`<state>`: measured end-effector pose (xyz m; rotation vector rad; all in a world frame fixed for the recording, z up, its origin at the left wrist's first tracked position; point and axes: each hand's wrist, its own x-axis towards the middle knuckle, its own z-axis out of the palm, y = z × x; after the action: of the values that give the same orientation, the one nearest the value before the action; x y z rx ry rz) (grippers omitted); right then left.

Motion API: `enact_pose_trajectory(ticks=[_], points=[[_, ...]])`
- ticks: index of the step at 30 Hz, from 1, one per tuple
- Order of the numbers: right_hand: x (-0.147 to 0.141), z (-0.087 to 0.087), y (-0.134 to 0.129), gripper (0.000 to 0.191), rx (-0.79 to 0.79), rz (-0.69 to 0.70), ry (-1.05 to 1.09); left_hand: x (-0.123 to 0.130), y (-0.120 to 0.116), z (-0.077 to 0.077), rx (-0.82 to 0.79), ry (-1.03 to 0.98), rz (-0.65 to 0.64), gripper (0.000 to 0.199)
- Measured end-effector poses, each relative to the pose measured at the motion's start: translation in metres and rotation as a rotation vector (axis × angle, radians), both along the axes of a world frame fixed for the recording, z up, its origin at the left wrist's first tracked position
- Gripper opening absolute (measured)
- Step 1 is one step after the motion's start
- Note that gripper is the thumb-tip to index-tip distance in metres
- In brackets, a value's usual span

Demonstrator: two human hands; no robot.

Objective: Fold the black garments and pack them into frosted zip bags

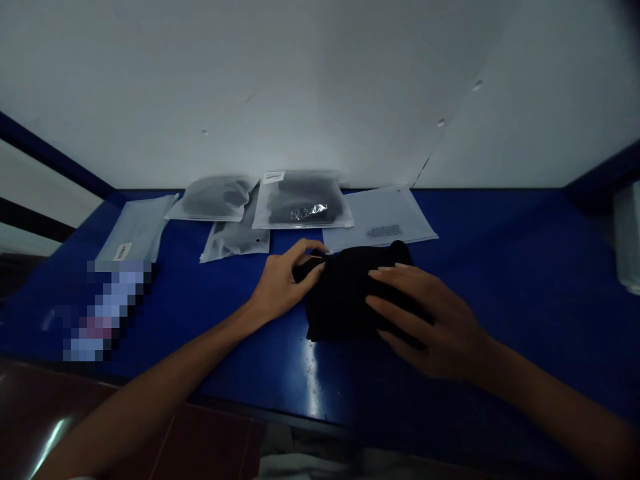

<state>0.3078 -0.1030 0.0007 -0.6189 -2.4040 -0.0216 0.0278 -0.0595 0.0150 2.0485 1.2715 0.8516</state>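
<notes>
A folded black cloth item [345,293], too dark to tell its exact kind, lies on the blue tabletop [240,373] in front of me. My left hand [283,280] grips its upper left edge between thumb and fingers. Across its right side rests my right hand [425,317], palm down with the fingers apart. A flat frosted zip bag [383,217] with small dark print lies just behind the cloth. Beside that, a frosted bag [303,200] with a white label holds something dark.
Further left are more frosted bags, one bulging with dark contents [213,198], one under it [235,239], and a flat one with a barcode label [135,230]. A blurred-out rectangular object [107,313] lies at the left. A pale wall [320,93] closes off the back.
</notes>
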Motion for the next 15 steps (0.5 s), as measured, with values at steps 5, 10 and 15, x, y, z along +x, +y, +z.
enact_pose_trajectory(ticks=[5,10,15], points=[[-0.004,-0.007,-0.001,0.047,-0.050,-0.038,-0.121,0.001,-0.002,-0.003,-0.013,0.021,0.040,0.049],[-0.002,-0.008,-0.001,0.032,-0.054,-0.084,-0.069,0.001,0.001,-0.011,0.311,0.153,-0.013,0.047],[-0.003,-0.005,-0.003,0.034,-0.041,-0.095,-0.074,-0.003,0.004,-0.009,0.487,0.302,-0.290,0.028]])
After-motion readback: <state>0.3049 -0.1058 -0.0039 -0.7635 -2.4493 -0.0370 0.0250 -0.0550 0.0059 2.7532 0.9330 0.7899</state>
